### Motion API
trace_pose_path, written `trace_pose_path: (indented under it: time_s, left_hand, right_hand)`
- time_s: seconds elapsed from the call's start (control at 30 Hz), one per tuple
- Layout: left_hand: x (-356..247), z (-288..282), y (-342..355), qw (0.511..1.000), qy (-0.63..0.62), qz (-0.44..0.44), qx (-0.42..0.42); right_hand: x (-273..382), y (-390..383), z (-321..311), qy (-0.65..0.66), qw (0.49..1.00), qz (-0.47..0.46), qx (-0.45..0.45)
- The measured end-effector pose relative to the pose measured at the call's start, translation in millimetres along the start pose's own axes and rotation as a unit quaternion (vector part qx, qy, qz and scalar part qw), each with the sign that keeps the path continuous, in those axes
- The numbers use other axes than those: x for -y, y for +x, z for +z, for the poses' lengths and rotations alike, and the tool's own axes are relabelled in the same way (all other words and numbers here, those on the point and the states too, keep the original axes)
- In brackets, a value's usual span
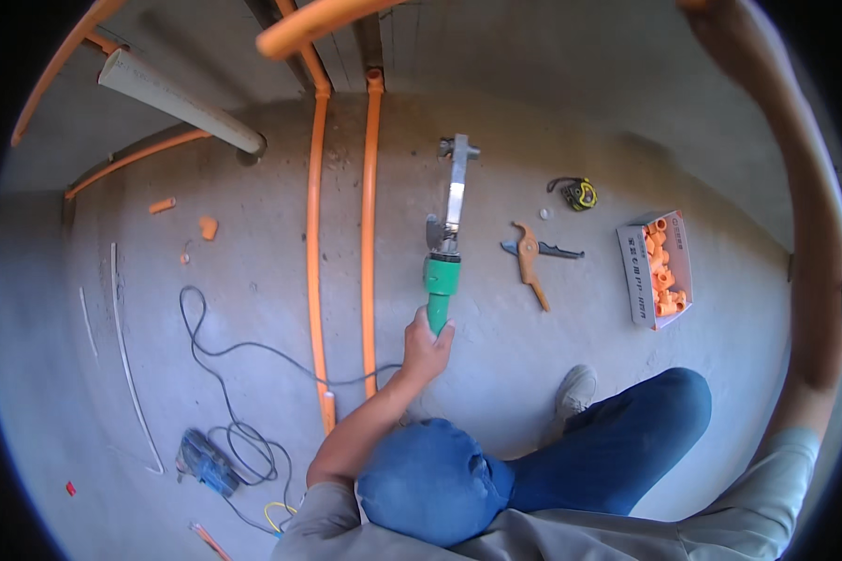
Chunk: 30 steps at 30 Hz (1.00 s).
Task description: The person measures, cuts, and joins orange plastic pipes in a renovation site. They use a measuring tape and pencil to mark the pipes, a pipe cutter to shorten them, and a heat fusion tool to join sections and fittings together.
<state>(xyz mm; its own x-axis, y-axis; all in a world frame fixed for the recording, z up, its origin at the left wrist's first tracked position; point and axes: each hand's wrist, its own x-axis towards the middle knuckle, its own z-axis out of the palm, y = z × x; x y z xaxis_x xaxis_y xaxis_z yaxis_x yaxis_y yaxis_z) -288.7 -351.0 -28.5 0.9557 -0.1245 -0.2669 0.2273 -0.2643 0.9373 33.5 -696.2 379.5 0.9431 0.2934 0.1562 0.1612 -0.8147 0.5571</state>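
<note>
My left hand [426,344] is closed around the green handle of a pipe fusion welder [442,277]. Its long metal heating plate points away from me, with small round dies near the far end. High at the upper right, my right hand [734,37] is raised at the picture's edge; its fingers are mostly cut off, so what it holds does not show. An orange pipe [318,25] slants in from the top edge, its near end hanging above the floor pipes. On the floor to the right of the welder lies an orange-handled pipe cutter [529,251], jaws apart.
Two orange pipes [370,224] run along the floor left of the welder. A box [631,280] of orange fittings and a tape measure [580,194] lie right. A grey-white pipe [178,98] stands far left. A dark cord [243,348] loops near a blue power tool [208,465].
</note>
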Motion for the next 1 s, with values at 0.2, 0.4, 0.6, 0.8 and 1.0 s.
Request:
trace_pose_path:
  time_s: [0.2, 0.4, 0.6, 0.8, 1.0]
  left_hand:
    - [28.9, 33.0, -36.9, 0.997, 0.071, 0.002, -0.002]
    - [22.9, 54.3, -39.8, 0.997, 0.067, -0.030, 0.024]
    - [38.6, 72.8, -34.5, 1.000, 0.016, 0.013, -0.007]
    - [23.4, 42.3, -36.6, 0.974, 0.148, -0.086, 0.146]
    - [23.0, -71.9, -63.7, 0.858, 0.461, -0.071, 0.217]
  right_hand:
    - [113.1, -137.6, 59.9, 0.361, 0.897, 0.145, 0.209]
    - [243.6, -273.7, 144.5, 0.612, 0.721, 0.056, 0.318]
    - [379.9, -311.7, 135.7, 0.637, 0.671, 0.046, 0.376]
    - [412.4, -326.2, 143.2, 0.629, 0.644, 0.161, 0.406]
    - [418.1, -333.5, 156.8, 0.706, 0.593, 0.168, 0.350]
